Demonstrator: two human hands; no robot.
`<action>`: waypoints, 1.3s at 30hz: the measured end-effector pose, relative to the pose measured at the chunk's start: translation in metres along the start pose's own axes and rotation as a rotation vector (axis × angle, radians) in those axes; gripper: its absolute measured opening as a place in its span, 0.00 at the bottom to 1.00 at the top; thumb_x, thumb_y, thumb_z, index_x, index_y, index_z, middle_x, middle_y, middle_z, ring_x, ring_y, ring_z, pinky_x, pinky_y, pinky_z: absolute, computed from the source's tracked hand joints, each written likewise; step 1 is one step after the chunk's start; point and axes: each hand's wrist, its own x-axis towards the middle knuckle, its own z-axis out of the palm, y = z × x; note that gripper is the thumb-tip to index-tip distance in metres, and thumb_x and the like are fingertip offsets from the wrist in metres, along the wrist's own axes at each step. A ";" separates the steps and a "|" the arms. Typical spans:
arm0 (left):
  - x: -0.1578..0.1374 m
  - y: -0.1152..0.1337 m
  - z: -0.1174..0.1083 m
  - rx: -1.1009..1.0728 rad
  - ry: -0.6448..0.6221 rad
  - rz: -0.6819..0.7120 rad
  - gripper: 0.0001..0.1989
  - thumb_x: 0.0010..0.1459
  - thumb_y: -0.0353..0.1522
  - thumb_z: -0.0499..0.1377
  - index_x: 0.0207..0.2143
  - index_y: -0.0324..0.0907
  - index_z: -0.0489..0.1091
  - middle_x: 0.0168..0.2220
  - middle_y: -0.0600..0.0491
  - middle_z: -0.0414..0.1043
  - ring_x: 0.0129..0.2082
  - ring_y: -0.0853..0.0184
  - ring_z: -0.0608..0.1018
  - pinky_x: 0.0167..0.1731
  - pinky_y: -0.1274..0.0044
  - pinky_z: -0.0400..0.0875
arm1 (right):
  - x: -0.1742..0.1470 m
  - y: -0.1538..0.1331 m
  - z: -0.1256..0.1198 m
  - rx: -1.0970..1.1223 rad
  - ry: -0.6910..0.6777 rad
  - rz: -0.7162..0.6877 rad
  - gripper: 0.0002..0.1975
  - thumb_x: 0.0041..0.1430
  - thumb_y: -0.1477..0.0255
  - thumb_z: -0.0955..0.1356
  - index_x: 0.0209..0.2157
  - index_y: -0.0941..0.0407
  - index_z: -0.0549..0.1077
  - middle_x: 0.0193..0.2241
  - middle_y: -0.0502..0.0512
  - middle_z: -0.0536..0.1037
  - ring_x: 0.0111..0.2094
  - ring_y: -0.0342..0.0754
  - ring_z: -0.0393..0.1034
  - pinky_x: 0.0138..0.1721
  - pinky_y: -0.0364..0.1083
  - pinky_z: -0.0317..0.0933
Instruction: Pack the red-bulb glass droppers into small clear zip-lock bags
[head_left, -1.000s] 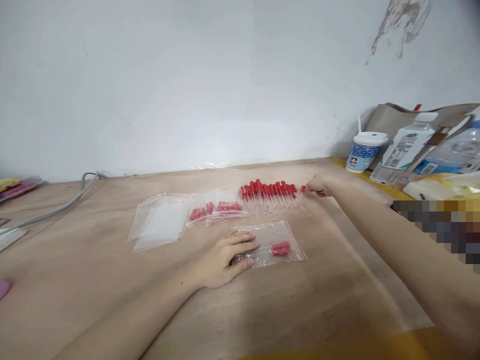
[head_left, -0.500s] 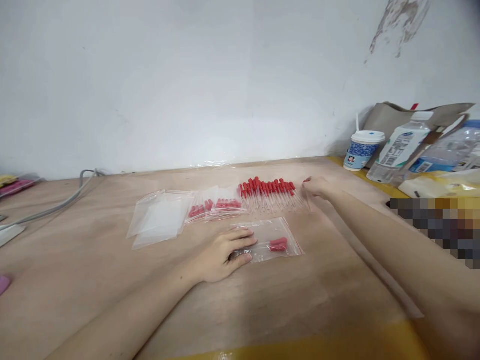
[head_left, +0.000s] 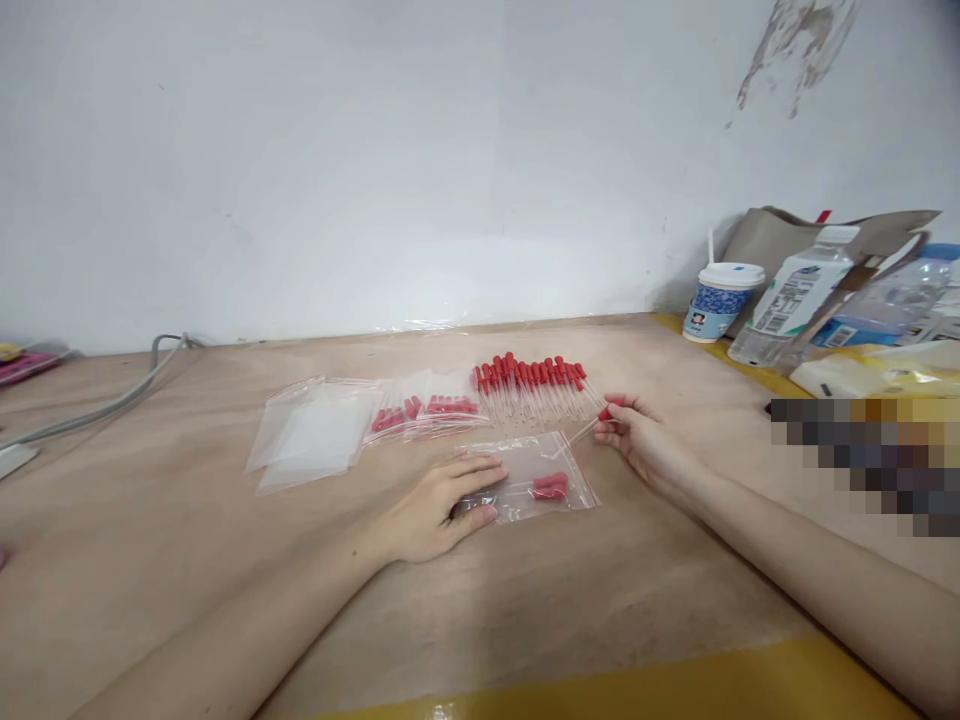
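My left hand lies flat with fingers spread on the left part of a clear zip bag. Inside that bag are a few droppers with red bulbs, pointing right. Between the fingertips of my right hand is the red bulb of a single glass dropper. Its thin clear tube points down and left, close to the bag's upper right corner. Just behind, a row of red-bulbed droppers lies side by side, tubes toward me.
Filled zip bags with red bulbs lie left of the row, beside a stack of flat clear bags. At the right back stand a paper cup and a plastic bottle. A grey cable runs along the left.
My right hand has come from the right end of the dropper row toward the bag, now pinching one dropper. My left hand stays on the bag.
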 end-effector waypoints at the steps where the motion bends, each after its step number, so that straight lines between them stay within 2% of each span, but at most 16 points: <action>1: 0.000 0.001 0.000 0.003 0.003 -0.011 0.23 0.61 0.38 0.51 0.58 0.46 0.55 0.58 0.49 0.57 0.58 0.61 0.60 0.55 0.65 0.57 | -0.002 0.001 0.000 -0.002 -0.057 0.032 0.10 0.46 0.73 0.67 0.31 0.53 0.63 0.24 0.47 0.69 0.25 0.41 0.67 0.31 0.43 0.64; 4: -0.001 0.001 -0.001 0.010 0.005 -0.034 0.27 0.61 0.38 0.51 0.60 0.45 0.49 0.59 0.48 0.54 0.58 0.60 0.59 0.55 0.65 0.57 | -0.007 0.003 -0.006 -0.203 -0.266 0.022 0.12 0.44 0.71 0.71 0.30 0.54 0.64 0.27 0.49 0.72 0.30 0.43 0.69 0.35 0.45 0.64; 7: -0.001 0.001 -0.001 0.017 -0.006 -0.034 0.27 0.61 0.38 0.51 0.61 0.46 0.48 0.59 0.49 0.54 0.58 0.60 0.59 0.55 0.65 0.57 | -0.009 0.003 -0.013 -0.502 -0.444 -0.074 0.14 0.43 0.65 0.71 0.30 0.57 0.68 0.26 0.50 0.73 0.29 0.42 0.67 0.33 0.44 0.62; 10: -0.001 0.002 -0.001 0.029 -0.020 -0.043 0.27 0.61 0.39 0.50 0.61 0.45 0.48 0.59 0.48 0.54 0.58 0.60 0.59 0.55 0.65 0.57 | -0.009 0.003 -0.013 -0.675 -0.493 -0.196 0.14 0.44 0.62 0.70 0.30 0.58 0.71 0.23 0.48 0.71 0.25 0.41 0.63 0.28 0.43 0.58; 13: -0.001 0.003 -0.002 0.041 -0.032 -0.058 0.27 0.61 0.39 0.50 0.60 0.46 0.49 0.59 0.48 0.54 0.58 0.59 0.59 0.55 0.64 0.56 | -0.009 0.006 -0.006 -0.768 -0.478 -0.362 0.12 0.45 0.62 0.70 0.28 0.57 0.74 0.25 0.50 0.71 0.28 0.43 0.63 0.30 0.44 0.58; 15: 0.000 0.004 -0.003 0.047 -0.042 -0.066 0.26 0.61 0.40 0.50 0.60 0.46 0.49 0.60 0.49 0.54 0.59 0.59 0.58 0.55 0.64 0.56 | -0.009 0.010 -0.001 -0.762 -0.496 -0.403 0.12 0.46 0.63 0.69 0.27 0.57 0.74 0.27 0.52 0.72 0.29 0.44 0.64 0.31 0.44 0.58; 21: 0.000 0.004 -0.003 0.061 -0.045 -0.055 0.26 0.61 0.39 0.50 0.60 0.46 0.49 0.60 0.48 0.53 0.59 0.60 0.58 0.55 0.64 0.56 | -0.012 0.016 0.005 -0.693 -0.541 -0.311 0.12 0.47 0.63 0.68 0.29 0.58 0.73 0.21 0.49 0.69 0.21 0.40 0.59 0.23 0.42 0.55; 26: 0.000 0.003 -0.002 0.060 -0.046 -0.044 0.26 0.61 0.39 0.50 0.60 0.46 0.49 0.60 0.49 0.53 0.59 0.61 0.58 0.56 0.65 0.56 | -0.014 0.011 0.000 -0.566 -0.667 -0.256 0.14 0.48 0.63 0.68 0.34 0.57 0.72 0.26 0.50 0.70 0.26 0.41 0.62 0.27 0.42 0.58; 30: 0.000 0.002 -0.002 0.082 -0.053 -0.046 0.25 0.62 0.40 0.49 0.59 0.46 0.51 0.60 0.50 0.53 0.59 0.61 0.57 0.56 0.65 0.55 | -0.012 0.009 -0.002 -0.587 -0.690 -0.218 0.15 0.44 0.64 0.71 0.34 0.58 0.72 0.18 0.44 0.61 0.20 0.37 0.53 0.20 0.39 0.50; 33: 0.000 0.001 -0.002 0.093 -0.054 -0.041 0.24 0.62 0.40 0.49 0.59 0.46 0.54 0.60 0.50 0.53 0.59 0.61 0.57 0.56 0.65 0.55 | -0.014 0.009 0.002 -0.603 -0.641 -0.210 0.14 0.43 0.64 0.72 0.29 0.59 0.73 0.15 0.43 0.59 0.18 0.36 0.49 0.19 0.39 0.47; 36: 0.000 0.001 -0.002 0.091 -0.046 -0.029 0.23 0.62 0.39 0.49 0.59 0.47 0.54 0.60 0.51 0.53 0.59 0.60 0.58 0.56 0.65 0.56 | -0.018 0.010 0.007 -0.603 -0.591 -0.191 0.14 0.42 0.63 0.72 0.28 0.59 0.73 0.14 0.43 0.60 0.17 0.36 0.50 0.19 0.39 0.48; 39: 0.000 0.001 -0.002 0.098 -0.049 -0.024 0.23 0.62 0.39 0.49 0.58 0.46 0.54 0.60 0.50 0.53 0.59 0.61 0.58 0.56 0.65 0.56 | -0.017 0.009 0.006 -0.574 -0.617 -0.137 0.16 0.40 0.62 0.72 0.28 0.58 0.72 0.17 0.46 0.67 0.19 0.38 0.58 0.22 0.40 0.55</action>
